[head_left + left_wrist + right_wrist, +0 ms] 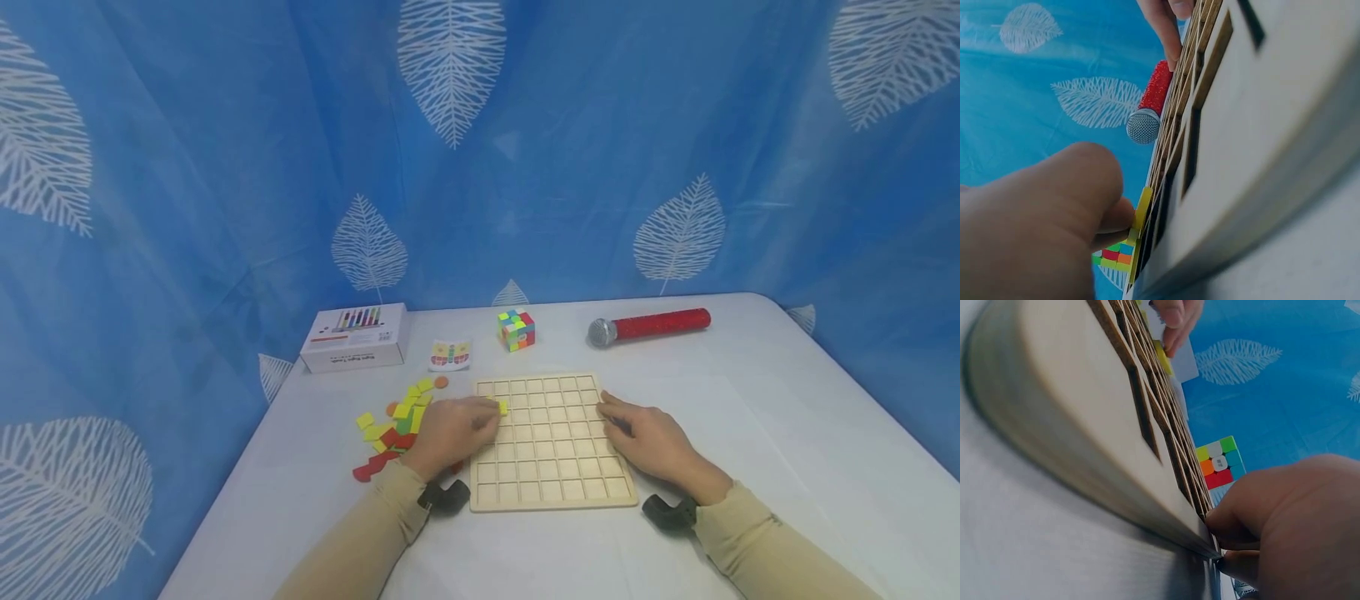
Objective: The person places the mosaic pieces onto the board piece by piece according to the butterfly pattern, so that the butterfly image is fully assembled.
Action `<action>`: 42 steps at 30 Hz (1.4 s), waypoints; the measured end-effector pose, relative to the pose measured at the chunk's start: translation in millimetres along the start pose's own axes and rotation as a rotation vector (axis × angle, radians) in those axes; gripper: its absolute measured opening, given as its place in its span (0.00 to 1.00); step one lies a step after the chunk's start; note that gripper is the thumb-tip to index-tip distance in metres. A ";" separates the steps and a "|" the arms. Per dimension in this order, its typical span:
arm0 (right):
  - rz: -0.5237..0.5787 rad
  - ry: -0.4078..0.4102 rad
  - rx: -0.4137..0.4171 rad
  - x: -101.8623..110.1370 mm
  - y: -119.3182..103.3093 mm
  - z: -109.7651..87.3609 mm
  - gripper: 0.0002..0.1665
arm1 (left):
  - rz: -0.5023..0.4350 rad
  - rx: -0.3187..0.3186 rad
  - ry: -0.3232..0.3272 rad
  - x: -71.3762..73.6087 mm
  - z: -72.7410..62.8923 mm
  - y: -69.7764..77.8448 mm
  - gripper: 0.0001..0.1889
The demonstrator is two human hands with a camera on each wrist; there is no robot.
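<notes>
Yellow, a tile (503, 407) is pinched in the left hand (459, 425) over the board (551, 469); the right hand (654, 437), part-closed, grips the board's right edge.

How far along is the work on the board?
Barely begun, it seems. Done: perhaps one piece, a yellow sliver behind the left hand; the board's other visible squares are bare. In hand: a yellow tile pinched in the left hand at the board, whose edge the right hand grips. Remaining: most squares, and the loose pieces beside the board.

No legible txt — tiny on box (356, 340)
</notes>
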State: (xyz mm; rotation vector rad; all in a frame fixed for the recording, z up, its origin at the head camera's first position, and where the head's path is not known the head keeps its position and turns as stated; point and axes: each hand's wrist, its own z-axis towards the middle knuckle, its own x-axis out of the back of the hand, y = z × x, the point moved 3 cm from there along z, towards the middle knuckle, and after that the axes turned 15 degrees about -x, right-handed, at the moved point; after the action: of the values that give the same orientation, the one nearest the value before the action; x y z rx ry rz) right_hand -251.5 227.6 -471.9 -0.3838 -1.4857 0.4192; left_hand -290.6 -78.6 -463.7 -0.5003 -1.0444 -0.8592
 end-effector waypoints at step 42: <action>0.003 -0.005 -0.013 -2.7 1.1 -2.2 0.24 | 0.060 0.759 0.041 25.5 -26.9 -56.0 0.19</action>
State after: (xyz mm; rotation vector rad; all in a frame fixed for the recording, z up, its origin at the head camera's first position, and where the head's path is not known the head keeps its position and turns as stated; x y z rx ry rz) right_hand -249.5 227.2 -474.9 -0.3958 -1.4936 0.4135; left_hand -315.5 -140.2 -454.3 0.1276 -1.2160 -0.3652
